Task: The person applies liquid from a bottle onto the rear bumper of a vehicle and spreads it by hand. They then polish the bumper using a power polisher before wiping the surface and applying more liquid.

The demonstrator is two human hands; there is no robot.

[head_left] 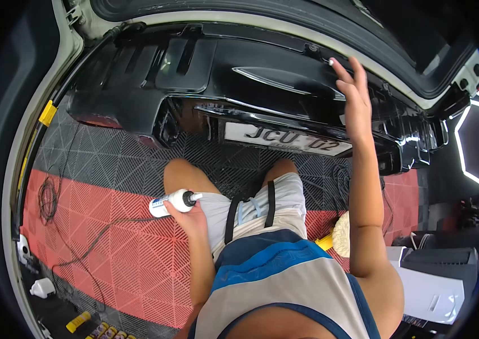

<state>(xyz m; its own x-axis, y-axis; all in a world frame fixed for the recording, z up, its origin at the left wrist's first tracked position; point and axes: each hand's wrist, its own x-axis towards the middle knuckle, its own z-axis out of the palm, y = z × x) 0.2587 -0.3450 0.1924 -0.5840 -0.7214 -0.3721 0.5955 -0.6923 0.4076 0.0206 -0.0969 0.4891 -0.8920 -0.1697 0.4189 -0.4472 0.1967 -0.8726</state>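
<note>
My left hand [189, 219] is wrapped round a white squeeze bottle [163, 204] with a black collar and pale nozzle. The bottle lies tilted above my thigh, nozzle pointing right. My right hand [355, 104] is raised at the car's glossy black rear bumper [250, 62], its fingers stretched and apart. A small white dab [331, 62] shows at one fingertip, close to the bumper's upper edge. Below the hand, a white number plate [287, 138] sits in the bumper.
Overhead, the raised tailgate frame [58, 62] arches around me. Cables [87, 248] run over the red-and-grey floor tiles [137, 271]. By my right elbow are a fluffy pad [341, 234] and a grey-black case [431, 282]. Another white bottle [42, 287] is at lower left.
</note>
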